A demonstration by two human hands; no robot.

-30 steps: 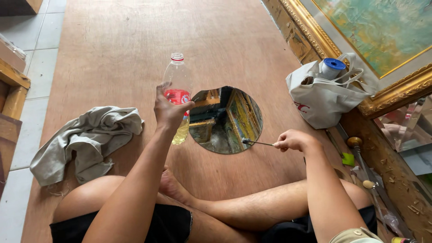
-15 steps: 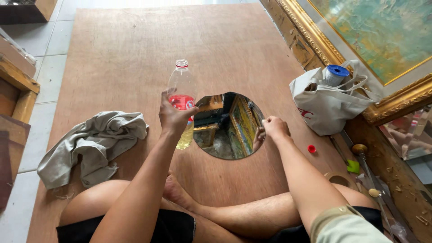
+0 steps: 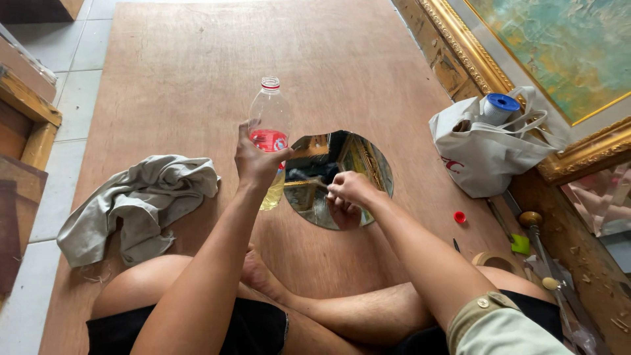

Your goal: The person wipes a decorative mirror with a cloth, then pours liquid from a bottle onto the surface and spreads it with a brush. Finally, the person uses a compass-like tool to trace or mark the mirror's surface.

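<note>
Near the middle of the brown plywood board [image 3: 197, 66] that covers the floor, a round mirror [image 3: 342, 177] lies flat, and both hands work right over it. The left hand [image 3: 257, 158] is wrapped around the middle of a clear plastic bottle [image 3: 269, 131], fingers closed on its red label, and holds it upright just above the mirror's left edge. The bottle has no cap on its neck and a little yellowish liquid sits in its bottom. The right hand [image 3: 351, 187] hovers over the centre of the mirror with its fingers drawn together, as if nipping something small and thin; what it pinches is too small to make out, and its reflection shows in the glass below.

Toward the left edge of the board a crumpled grey cloth [image 3: 141, 204] lies in a heap, well apart from the mirror. Toward the right edge a white bag [image 3: 486, 158] stands with a blue-capped roll [image 3: 497, 107] sticking out of it, leaning against a gilded picture frame [image 3: 473, 59]. A small red bottle cap [image 3: 460, 216] lies on the board between the bag and the mirror. Close to the right edge, beside the person's knee, sit a roll of tape [image 3: 494, 261] and a few hand tools [image 3: 536, 233].
</note>
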